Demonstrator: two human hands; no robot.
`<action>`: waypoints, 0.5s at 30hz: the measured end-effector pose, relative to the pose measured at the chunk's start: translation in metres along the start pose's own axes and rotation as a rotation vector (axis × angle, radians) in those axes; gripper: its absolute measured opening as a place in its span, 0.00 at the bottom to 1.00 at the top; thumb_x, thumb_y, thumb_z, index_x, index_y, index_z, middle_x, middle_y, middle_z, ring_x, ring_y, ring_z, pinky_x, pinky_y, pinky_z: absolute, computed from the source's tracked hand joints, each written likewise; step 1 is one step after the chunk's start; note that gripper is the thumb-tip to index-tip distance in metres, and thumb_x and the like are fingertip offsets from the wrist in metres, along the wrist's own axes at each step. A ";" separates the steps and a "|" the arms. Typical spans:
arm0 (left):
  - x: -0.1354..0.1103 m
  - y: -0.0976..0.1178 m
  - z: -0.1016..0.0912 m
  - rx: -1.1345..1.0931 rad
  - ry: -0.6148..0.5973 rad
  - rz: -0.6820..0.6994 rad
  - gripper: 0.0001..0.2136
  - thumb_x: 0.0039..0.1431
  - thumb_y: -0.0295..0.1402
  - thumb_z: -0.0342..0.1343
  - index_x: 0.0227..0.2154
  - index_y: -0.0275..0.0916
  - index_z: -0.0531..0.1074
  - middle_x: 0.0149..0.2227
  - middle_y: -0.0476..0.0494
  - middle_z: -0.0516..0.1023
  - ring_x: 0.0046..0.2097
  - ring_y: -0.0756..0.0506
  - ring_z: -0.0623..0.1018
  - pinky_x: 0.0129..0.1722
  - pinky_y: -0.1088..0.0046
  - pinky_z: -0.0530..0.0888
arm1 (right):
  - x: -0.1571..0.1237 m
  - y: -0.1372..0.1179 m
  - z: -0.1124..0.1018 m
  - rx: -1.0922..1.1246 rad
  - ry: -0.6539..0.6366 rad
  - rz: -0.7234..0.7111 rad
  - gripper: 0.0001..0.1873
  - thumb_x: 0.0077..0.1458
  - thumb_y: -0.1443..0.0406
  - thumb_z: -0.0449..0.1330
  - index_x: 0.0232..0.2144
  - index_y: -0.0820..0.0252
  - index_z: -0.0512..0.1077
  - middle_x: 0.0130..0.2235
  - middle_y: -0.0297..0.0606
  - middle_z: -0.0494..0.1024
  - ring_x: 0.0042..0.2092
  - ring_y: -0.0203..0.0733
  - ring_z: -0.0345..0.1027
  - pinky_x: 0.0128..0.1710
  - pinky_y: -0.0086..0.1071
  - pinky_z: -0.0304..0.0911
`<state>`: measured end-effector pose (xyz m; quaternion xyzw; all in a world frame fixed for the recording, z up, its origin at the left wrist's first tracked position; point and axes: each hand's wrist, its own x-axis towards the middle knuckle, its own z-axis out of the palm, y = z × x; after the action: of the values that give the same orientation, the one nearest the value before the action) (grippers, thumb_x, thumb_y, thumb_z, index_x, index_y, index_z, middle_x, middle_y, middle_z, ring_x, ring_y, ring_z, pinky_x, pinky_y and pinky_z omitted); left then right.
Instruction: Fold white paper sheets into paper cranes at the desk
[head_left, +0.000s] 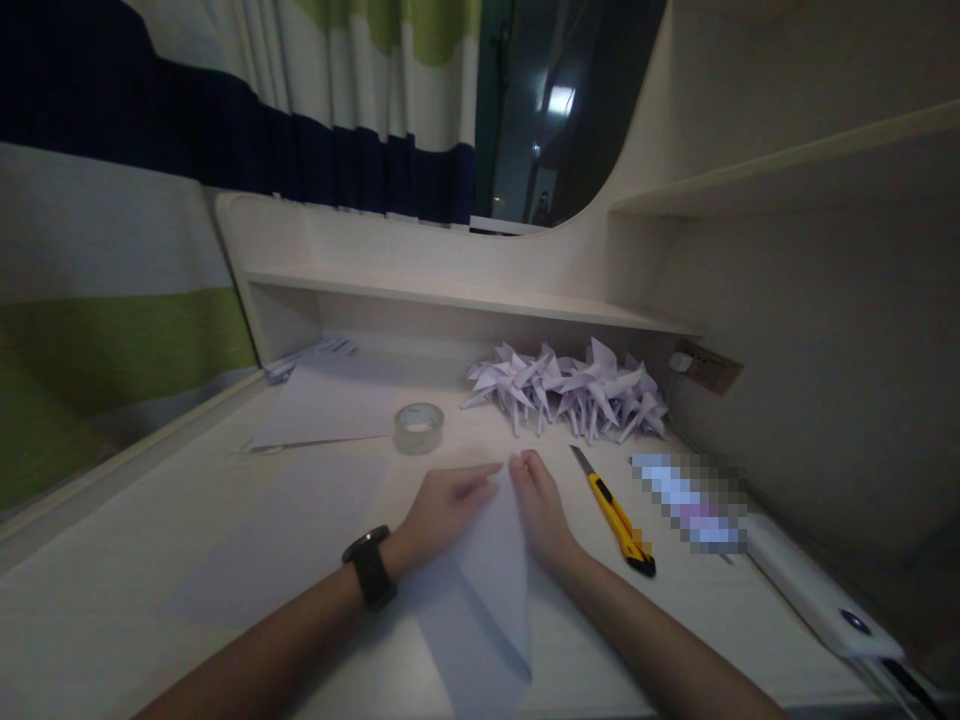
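The left hand [450, 505] and right hand [541, 508] are pinching a folded white paper sheet [496, 560] at its far tip, each grip narrow, over the pale desk [112, 550]. Rightward, a yellow-and-black cutter [616, 515] is lying; beyond, white paper pinwheels [596, 382] are clustering.

The pale worktop [97, 610] carries white sheets [277, 540] left of centre, a tape roll [418, 440] near centre, paper pinwheels [600, 385] right of centre, a yellow cutter [615, 515] below them.

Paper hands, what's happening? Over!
Left hand and right hand holding white paper at far tip. Paper partly folded. Yellow cutter near right hand, blade out.
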<state>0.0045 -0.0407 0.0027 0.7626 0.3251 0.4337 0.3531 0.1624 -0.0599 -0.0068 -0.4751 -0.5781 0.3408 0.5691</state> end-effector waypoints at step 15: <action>-0.002 0.003 0.000 0.063 -0.032 0.034 0.16 0.62 0.38 0.52 0.51 0.42 0.73 0.44 0.45 0.80 0.40 0.44 0.80 0.43 0.66 0.74 | -0.004 -0.002 0.005 -0.034 0.061 -0.001 0.16 0.62 0.52 0.48 0.28 0.56 0.61 0.26 0.28 0.64 0.29 0.37 0.59 0.28 0.29 0.55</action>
<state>0.0045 -0.0440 0.0046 0.7855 0.3200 0.4169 0.3267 0.1568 -0.0634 -0.0071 -0.4947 -0.5666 0.3160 0.5782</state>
